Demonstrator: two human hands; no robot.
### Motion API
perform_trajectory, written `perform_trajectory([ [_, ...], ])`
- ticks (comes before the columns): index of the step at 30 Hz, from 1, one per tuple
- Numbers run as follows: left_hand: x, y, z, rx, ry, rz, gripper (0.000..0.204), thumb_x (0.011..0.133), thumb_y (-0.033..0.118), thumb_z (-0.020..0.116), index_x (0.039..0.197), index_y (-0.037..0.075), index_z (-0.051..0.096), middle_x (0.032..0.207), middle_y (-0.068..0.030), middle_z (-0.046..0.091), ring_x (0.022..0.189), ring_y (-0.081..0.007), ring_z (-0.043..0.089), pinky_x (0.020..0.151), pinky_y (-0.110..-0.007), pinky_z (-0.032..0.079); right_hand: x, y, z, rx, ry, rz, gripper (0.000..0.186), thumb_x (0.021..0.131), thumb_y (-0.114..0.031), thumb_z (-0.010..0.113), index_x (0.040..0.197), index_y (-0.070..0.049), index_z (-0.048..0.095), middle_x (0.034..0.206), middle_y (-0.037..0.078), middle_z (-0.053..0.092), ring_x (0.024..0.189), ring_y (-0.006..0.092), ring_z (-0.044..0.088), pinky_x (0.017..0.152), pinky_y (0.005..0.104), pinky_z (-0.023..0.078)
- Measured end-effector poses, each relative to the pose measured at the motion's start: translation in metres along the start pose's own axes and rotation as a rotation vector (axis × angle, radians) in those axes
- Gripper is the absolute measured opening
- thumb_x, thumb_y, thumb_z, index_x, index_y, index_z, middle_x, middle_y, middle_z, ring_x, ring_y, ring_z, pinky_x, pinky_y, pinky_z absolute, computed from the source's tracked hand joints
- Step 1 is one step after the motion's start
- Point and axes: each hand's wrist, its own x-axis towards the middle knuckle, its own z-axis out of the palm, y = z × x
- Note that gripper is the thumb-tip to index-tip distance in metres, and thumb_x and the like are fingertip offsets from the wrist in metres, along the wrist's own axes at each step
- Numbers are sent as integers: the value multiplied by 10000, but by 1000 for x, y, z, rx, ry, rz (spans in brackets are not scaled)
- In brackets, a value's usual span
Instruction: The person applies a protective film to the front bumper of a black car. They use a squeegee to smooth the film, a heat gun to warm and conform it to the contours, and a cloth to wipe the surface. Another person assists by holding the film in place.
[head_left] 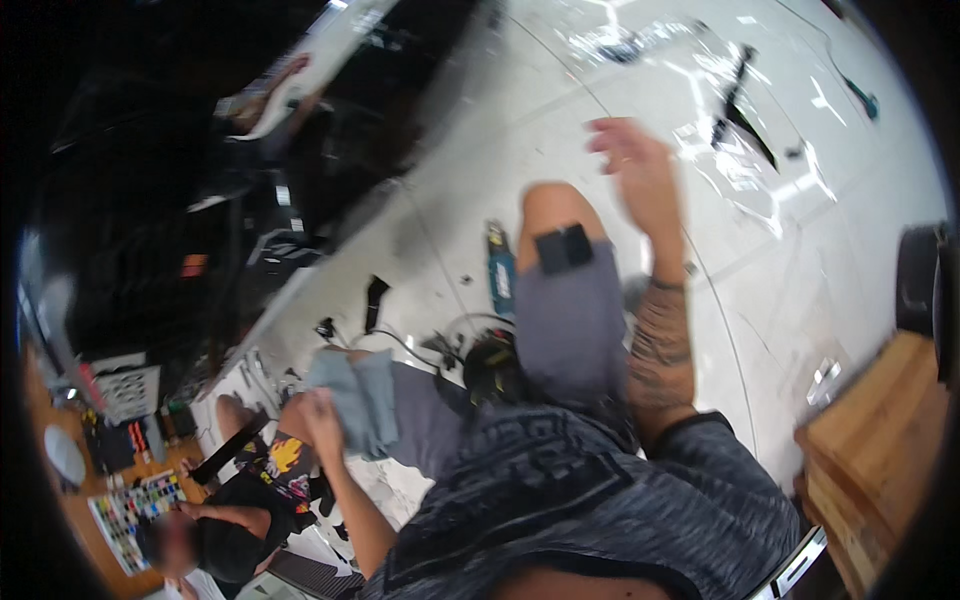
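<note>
My right hand (635, 170) is raised over the pale floor, its fingers loosely curved and holding nothing. My left hand (322, 420) touches a light blue-grey cloth (365, 405) on my left leg; its blurred fingers do not show whether they grip it. A small black square (563, 247) lies on my right knee. Between my knees a teal tool (501, 275) rests on the floor, with cords and a black rounded object (490, 375) nearer my body.
A glossy black car body (250, 140) fills the upper left. Another person (250, 520) sits at lower left near a wooden board with colour samples (130, 510). Black scraps (750, 140) and clear film lie upper right. A wooden piece of furniture (870, 430) stands at right.
</note>
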Motion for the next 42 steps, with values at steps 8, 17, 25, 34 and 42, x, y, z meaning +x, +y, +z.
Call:
perform_trajectory([
  [8, 27, 4, -25, -448, -93, -152, 166, 773, 68, 689, 790, 61, 524, 709, 43, 486, 644, -75, 426, 580, -235, 334, -81, 45, 17, -646, -304, 92, 633, 579, -200, 856, 1101, -9, 553, 1060, 218, 583, 954, 422, 566, 801, 455, 478],
  [17, -13, 167, -79, -854, -261, 151, 283, 750, 5, 700, 746, 109, 437, 784, 22, 507, 730, -89, 485, 668, -219, 398, -73, 17, 43, 959, -632, 345, 367, 751, -68, 726, 1050, -33, 517, 1042, 88, 579, 924, 149, 592, 829, 266, 471],
  [25, -20, 309, -74, -458, -364, 628, 511, 626, -44, 698, 1122, 28, 599, 980, -124, 630, 838, -192, 618, 736, -309, 478, -74, -80, 102, 701, -1044, 2, 440, 820, -73, 666, 1207, -14, 464, 1153, 113, 495, 1006, 228, 571, 902, 343, 444],
  [34, -43, 311, -55, -631, -604, -27, 300, 833, 276, 655, 962, 6, 633, 897, -127, 619, 734, -162, 587, 648, -273, 468, -17, -73, 57, 574, -694, -317, 222, 775, -82, 698, 946, 18, 597, 1135, 141, 479, 1015, 308, 561, 887, 374, 455],
  [42, -91, 384, -38, -831, -730, 617, 390, 847, 268, 644, 1109, 6, 524, 1058, -185, 532, 914, -237, 533, 764, -337, 453, 81, -155, 122, 373, -795, -476, 554, 739, -232, 765, 1179, 25, 549, 1080, 181, 621, 974, 288, 613, 836, 361, 492],
])
